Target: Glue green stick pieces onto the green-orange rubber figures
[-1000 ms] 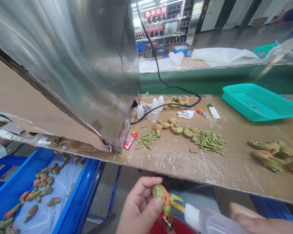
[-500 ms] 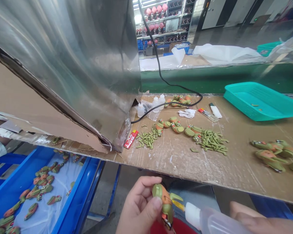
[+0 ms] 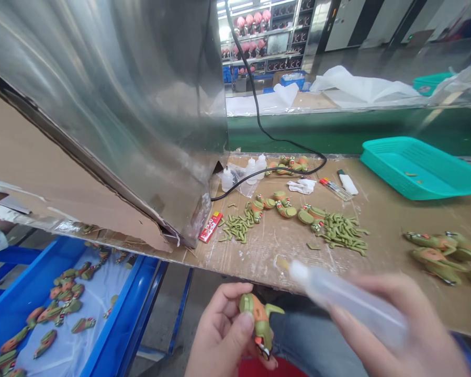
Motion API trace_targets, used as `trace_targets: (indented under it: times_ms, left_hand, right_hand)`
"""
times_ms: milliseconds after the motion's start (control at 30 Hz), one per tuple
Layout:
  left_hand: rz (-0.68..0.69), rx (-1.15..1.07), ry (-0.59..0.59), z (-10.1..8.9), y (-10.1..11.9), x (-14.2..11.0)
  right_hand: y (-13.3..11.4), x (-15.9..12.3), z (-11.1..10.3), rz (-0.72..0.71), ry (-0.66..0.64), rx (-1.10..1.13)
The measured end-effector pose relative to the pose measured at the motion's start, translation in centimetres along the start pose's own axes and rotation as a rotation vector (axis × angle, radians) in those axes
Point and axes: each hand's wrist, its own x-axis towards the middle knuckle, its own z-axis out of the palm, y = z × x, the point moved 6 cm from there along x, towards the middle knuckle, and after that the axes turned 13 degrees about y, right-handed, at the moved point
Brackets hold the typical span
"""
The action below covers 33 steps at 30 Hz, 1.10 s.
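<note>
Below the bench, one toy figure, one glue bottle, two hands.

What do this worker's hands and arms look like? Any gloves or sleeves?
Both are bare: no gloves, rings or watch show on the left hand or the right hand, which is motion-blurred. No sleeve reaches either wrist. Nails look short and unpainted on the left fingers.

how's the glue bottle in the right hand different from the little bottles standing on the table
The glue bottle in the right hand lies tilted, nozzle pointing up-left, blurred; the small bottles stand upright and sharp by the black cable. The held one looks far bigger, though it is much nearer the camera. The held one is gripped by fingers; the small ones are untouched on the cardboard table top. Both are translucent plastic with white tips.
</note>
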Motion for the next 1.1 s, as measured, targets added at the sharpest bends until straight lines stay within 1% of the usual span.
trace_targets:
  times_ms: [67, 167, 233, 300, 367, 400, 433, 467, 500, 567, 600, 667, 733, 800, 867, 1000, 1100]
  left_hand:
    - [-0.003, 0.004, 0.006, -0.1, -0.1, 0.1]
    - [-0.001, 0.007, -0.007, -0.2, 0.0, 0.1]
    - [0.005, -0.01, -0.021, -0.3, 0.3, 0.1]
    - [0.018, -0.03, -0.016, -0.6, 0.6, 0.2]
    - [0.031, -0.042, 0.016, -1.0, 1.0, 0.4]
    - [0.033, -0.043, 0.038, -1.2, 1.0, 0.5]
    - [0.033, -0.044, 0.059, -1.3, 1.1, 0.6]
    - [0.03, -0.045, 0.074, -1.4, 1.1, 0.7]
    - [0.027, -0.045, 0.079, -1.4, 1.1, 0.8]
    - [0.025, -0.047, 0.063, -1.2, 1.1, 0.8]
    - [0.024, -0.05, 0.055, -1.2, 1.1, 0.8]
    - [0.02, -0.052, 0.058, -1.4, 1.1, 0.7]
    - [0.019, -0.053, 0.084, -1.8, 1.3, 0.7]
    - [0.037, -0.049, 0.098, -2.2, 1.4, 0.7]
    - [0.061, -0.05, 0.094, -2.3, 1.6, 0.8]
    - [0.063, -0.048, 0.092, -2.0, 1.2, 1.0]
    - [0.054, -0.039, 0.084, -1.6, 0.7, 1.1]
  right_hand:
    - [0.9, 2.3, 2.9, -0.03, -0.053, 0.078]
    - [2.9, 5.1, 7.0, -0.054, -0.079, 0.086]
    - [3.6, 6.1, 8.5, -0.094, -0.072, 0.056]
    - [3.2, 6.3, 8.2, -0.163, -0.007, 0.022]
    - [1.9, 5.7, 7.0, -0.254, 0.1, 0.002]
    - [0.9, 5.2, 6.6, -0.318, 0.125, 0.001]
    - [-0.2, 4.5, 6.7, -0.396, 0.107, 0.003]
    - [-1.3, 3.8, 7.2, -0.482, 0.044, 0.008]
    - [-2.2, 3.0, 8.2, -0.567, -0.05, 0.014]
    - [-3.4, 1.9, 10.9, -0.691, -0.239, 0.003]
    - [-3.6, 1.7, 12.2, -0.72, -0.302, -0.017]
    - [-3.6, 1.9, 14.3, -0.745, -0.378, -0.071]
    - [-3.3, 2.3, 15.5, -0.76, -0.437, -0.124]
    - [-2.9, 2.4, 15.8, -0.772, -0.479, -0.173]
    - [-2.4, 2.1, 15.6, -0.779, -0.504, -0.222]
    - [-1.7, 0.9, 14.5, -0.785, -0.554, -0.271]
    - [-1.6, 0.4, 13.3, -0.747, -0.582, -0.233]
